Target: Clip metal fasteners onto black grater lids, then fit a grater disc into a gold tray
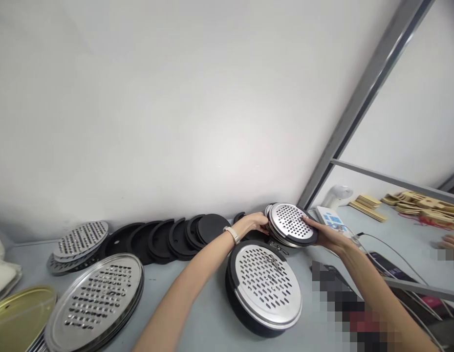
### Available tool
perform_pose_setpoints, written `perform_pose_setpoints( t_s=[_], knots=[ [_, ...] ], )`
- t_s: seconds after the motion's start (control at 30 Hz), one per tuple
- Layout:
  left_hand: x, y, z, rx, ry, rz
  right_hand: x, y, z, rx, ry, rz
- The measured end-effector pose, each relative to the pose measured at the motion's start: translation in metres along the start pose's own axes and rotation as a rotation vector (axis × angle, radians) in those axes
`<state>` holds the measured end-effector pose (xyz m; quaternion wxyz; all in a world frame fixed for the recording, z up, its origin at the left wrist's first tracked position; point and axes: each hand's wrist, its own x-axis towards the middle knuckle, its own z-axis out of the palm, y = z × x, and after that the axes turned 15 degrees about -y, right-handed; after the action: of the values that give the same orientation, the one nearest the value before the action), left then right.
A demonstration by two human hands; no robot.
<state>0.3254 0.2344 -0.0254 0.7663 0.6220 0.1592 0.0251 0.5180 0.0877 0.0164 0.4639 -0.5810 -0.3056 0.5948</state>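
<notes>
A stack of silver perforated metal discs [287, 220] with a black ring [307, 238] at its lower right edge is tilted between my two hands near the wall. My left hand [254, 223] has its fingers curled at the stack's left edge. On the other side, my right hand [324, 235] grips the rim, its thumb on the top disc and its other fingers mostly hidden. Just below lies a larger stack topped by another perforated disc [267, 281], set in a black round base [236, 298], with small wire clips [272, 263] on it.
Several black round rings [161, 242] lean in an overlapping row along the wall. At left lie oval perforated plates [98, 298], round ones [82, 239] and a gold plate [21, 313]. A grey metal post [362, 105], phones, cables and wooden pieces [421, 203] are right.
</notes>
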Motion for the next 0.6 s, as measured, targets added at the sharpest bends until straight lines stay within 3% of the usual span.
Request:
perform_pose_setpoints(
  t_s=[0.17, 0.4, 0.6],
  knots=[
    [0.011, 0.010, -0.005, 0.032, -0.033, -0.079, 0.007, -0.009, -0.001, 0.035, 0.089, -0.001],
    [0.015, 0.015, 0.000, 0.128, -0.092, -0.155, 0.018, -0.027, -0.017, 0.120, 0.047, 0.069],
    [0.020, 0.010, -0.006, 0.286, 0.043, -0.090, 0.020, -0.028, -0.021, 0.101, 0.034, 0.031]
  ],
)
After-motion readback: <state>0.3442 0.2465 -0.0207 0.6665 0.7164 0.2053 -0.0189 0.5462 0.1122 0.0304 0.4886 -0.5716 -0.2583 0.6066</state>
